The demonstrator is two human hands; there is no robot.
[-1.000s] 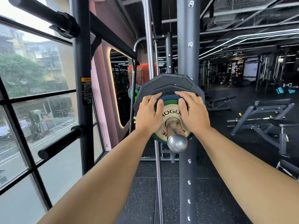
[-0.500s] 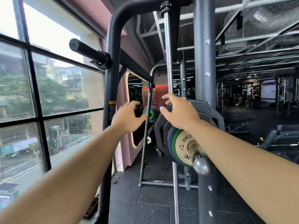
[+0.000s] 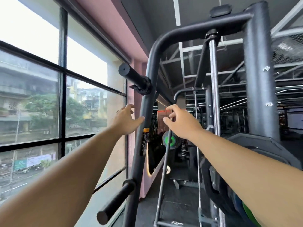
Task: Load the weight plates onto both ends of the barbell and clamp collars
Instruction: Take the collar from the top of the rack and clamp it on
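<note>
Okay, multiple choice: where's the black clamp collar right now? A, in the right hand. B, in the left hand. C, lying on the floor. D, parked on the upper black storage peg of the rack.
D: the black clamp collar sits on the upper black storage peg, above both empty, open hands, left hand and right hand.

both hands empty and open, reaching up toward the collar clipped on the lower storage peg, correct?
Not quite. The head view shows the collar on the upper storage peg, not the lower peg, which is bare. The left hand and right hand are empty and open.
</note>
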